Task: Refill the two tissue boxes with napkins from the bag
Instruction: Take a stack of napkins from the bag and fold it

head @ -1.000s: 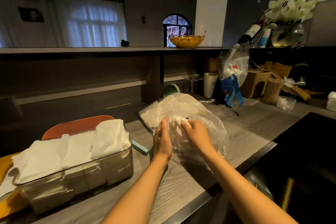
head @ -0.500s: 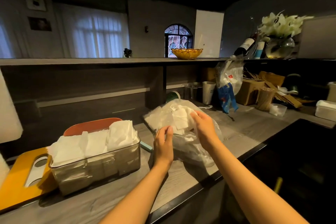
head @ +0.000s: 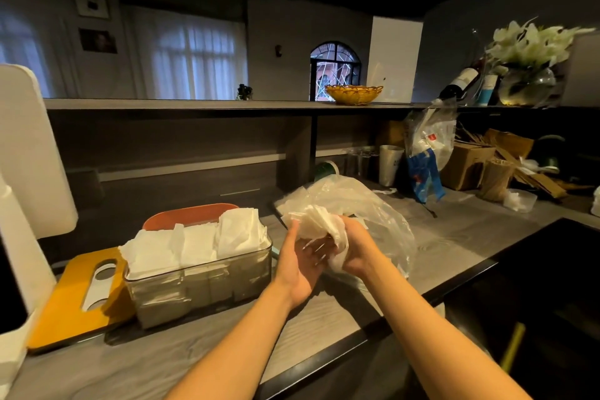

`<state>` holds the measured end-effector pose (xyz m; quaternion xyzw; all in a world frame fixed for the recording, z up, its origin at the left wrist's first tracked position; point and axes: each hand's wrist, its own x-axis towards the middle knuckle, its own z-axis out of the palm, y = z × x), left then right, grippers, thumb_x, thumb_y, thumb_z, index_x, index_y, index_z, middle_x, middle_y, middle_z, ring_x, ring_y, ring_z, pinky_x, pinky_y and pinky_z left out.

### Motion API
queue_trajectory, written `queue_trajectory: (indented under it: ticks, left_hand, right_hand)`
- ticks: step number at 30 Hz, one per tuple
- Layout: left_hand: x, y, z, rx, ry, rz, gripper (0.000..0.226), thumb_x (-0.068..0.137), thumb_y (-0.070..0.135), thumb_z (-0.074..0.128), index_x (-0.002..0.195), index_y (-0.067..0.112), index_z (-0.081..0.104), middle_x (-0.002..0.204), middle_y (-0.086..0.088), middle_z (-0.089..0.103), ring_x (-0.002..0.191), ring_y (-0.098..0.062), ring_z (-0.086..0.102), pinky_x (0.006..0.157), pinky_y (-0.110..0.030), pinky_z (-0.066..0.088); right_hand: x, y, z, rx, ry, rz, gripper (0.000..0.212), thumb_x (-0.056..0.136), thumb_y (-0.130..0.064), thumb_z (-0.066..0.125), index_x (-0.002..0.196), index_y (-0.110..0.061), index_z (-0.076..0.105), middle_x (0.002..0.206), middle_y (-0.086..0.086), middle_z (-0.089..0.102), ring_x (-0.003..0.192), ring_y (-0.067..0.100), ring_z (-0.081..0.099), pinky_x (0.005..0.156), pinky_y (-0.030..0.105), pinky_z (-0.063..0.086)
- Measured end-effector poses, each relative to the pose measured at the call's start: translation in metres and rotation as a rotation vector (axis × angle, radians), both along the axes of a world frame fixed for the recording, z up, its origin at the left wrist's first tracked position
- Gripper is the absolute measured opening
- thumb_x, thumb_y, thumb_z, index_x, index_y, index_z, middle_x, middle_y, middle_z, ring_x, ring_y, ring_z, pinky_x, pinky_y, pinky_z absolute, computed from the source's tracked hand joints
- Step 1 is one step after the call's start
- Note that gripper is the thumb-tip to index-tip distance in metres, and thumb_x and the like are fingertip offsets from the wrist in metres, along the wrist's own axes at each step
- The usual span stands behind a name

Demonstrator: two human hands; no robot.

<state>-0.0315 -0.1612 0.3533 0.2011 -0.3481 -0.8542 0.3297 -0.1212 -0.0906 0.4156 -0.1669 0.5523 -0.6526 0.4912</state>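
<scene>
A clear plastic bag (head: pixel 380 208) of white napkins lies on the grey counter, right of centre. Just in front of it, above the counter, both hands hold a bunch of white napkins (head: pixel 319 221). My right hand (head: pixel 358 248) grips the bunch from the right, fingers curled round it. My left hand (head: pixel 300 261) cups it from below and the left, palm up. A smoky transparent tissue box (head: pixel 201 282) stands to the left, heaped with white napkins (head: pixel 194 240). An orange-red lid or second box (head: pixel 191 214) shows behind it.
A yellow lid with an oval slot (head: pixel 81 295) lies left of the box. A white appliance (head: pixel 26 153) stands at far left. Cups, cardboard boxes and another plastic bag (head: pixel 428 140) crowd the back right. A dark sink area (head: pixel 535 302) lies to the right.
The bunch of napkins has come out of the bag and toward me. My left hand has turned palm up under it, and my right hand has closed round it.
</scene>
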Motion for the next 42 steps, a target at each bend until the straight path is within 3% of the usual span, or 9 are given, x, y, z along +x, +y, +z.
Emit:
queue_trajectory:
  ticks: [5,8,11,16,20,23,30,35,42]
  left_hand:
    - [-0.007,-0.007,-0.003,0.025,-0.019,0.089,0.038,0.100,0.034,0.052,0.129,0.010,0.059,0.115,-0.018,0.071,0.105,-0.033,0.068,0.093,-0.048,0.055]
    - [-0.018,-0.016,-0.010,0.021,-0.143,0.189,0.033,0.102,0.025,0.052,0.131,0.009,0.057,0.114,-0.015,0.071,0.103,-0.032,0.069,0.096,-0.052,0.054]
    - [-0.020,-0.020,-0.012,0.044,-0.158,0.231,0.028,0.100,0.023,0.057,0.125,0.013,0.055,0.113,-0.013,0.070,0.100,-0.030,0.069,0.089,-0.048,0.058]
    - [-0.019,-0.025,-0.011,0.097,-0.109,0.265,0.032,0.094,0.025,0.067,0.124,0.016,0.058,0.112,-0.013,0.071,0.096,-0.031,0.071,0.088,-0.051,0.058]
    - [-0.019,-0.025,-0.011,0.078,-0.129,0.269,0.054,0.083,0.031,0.079,0.130,0.018,0.056,0.117,-0.012,0.068,0.103,-0.032,0.068,0.083,-0.049,0.060]
    - [-0.017,-0.022,-0.011,0.058,-0.136,0.238,0.051,0.085,0.031,0.077,0.129,0.015,0.056,0.118,-0.014,0.066,0.102,-0.033,0.067,0.078,-0.044,0.062]
    - [-0.015,-0.019,-0.005,0.085,-0.128,0.194,0.042,0.096,0.036,0.062,0.132,0.016,0.054,0.114,-0.014,0.069,0.100,-0.029,0.069,0.072,-0.040,0.060]
    - [-0.020,-0.016,-0.006,-0.006,-0.187,0.209,0.030,0.099,0.022,0.059,0.128,0.017,0.054,0.113,-0.011,0.068,0.099,-0.027,0.067,0.075,-0.039,0.059]
    - [-0.022,-0.025,-0.017,0.054,-0.182,0.313,0.027,0.095,0.017,0.065,0.122,0.017,0.059,0.107,-0.006,0.069,0.100,-0.026,0.067,0.092,-0.046,0.056]
  right_hand:
    - [-0.010,-0.013,-0.004,0.128,0.041,0.032,0.034,0.094,-0.033,0.055,0.098,0.000,0.061,0.080,0.009,0.059,0.059,0.014,0.053,0.043,0.018,0.043]
    - [-0.013,-0.012,-0.003,0.132,0.149,-0.031,0.037,0.100,-0.046,0.045,0.096,-0.011,0.057,0.087,0.009,0.064,0.078,0.020,0.061,0.083,0.030,0.054]
    - [-0.017,-0.015,-0.006,0.123,0.310,-0.028,0.055,0.098,-0.055,0.042,0.134,-0.013,0.044,0.129,0.017,0.053,0.117,0.035,0.054,0.110,0.049,0.039]
    - [-0.019,-0.014,-0.013,0.059,0.789,-0.136,0.059,0.092,-0.056,0.053,0.136,-0.016,0.050,0.135,0.010,0.054,0.102,0.018,0.055,0.071,0.030,0.049]
    - [-0.018,-0.009,-0.016,-0.050,0.988,-0.032,0.062,0.077,-0.063,0.063,0.129,-0.031,0.054,0.119,-0.010,0.058,0.106,0.011,0.055,0.080,0.031,0.053]
    - [-0.011,-0.013,-0.019,0.027,1.049,0.084,0.035,0.085,-0.048,0.068,0.114,-0.033,0.054,0.096,-0.022,0.053,0.085,0.004,0.055,0.062,0.015,0.043]
    - [-0.020,-0.010,-0.026,-0.019,0.774,0.030,0.016,0.091,-0.029,0.065,0.089,-0.013,0.066,0.080,-0.002,0.070,0.069,0.006,0.062,0.048,0.020,0.037]
    - [-0.023,-0.007,-0.019,0.031,0.446,-0.075,0.019,0.095,-0.027,0.060,0.098,-0.009,0.066,0.100,0.004,0.065,0.088,0.018,0.055,0.072,0.034,0.039]
    - [-0.034,-0.001,-0.004,-0.106,0.684,-0.300,0.024,0.094,-0.019,0.058,0.089,0.004,0.066,0.082,0.009,0.059,0.077,0.025,0.052,0.058,0.028,0.040]
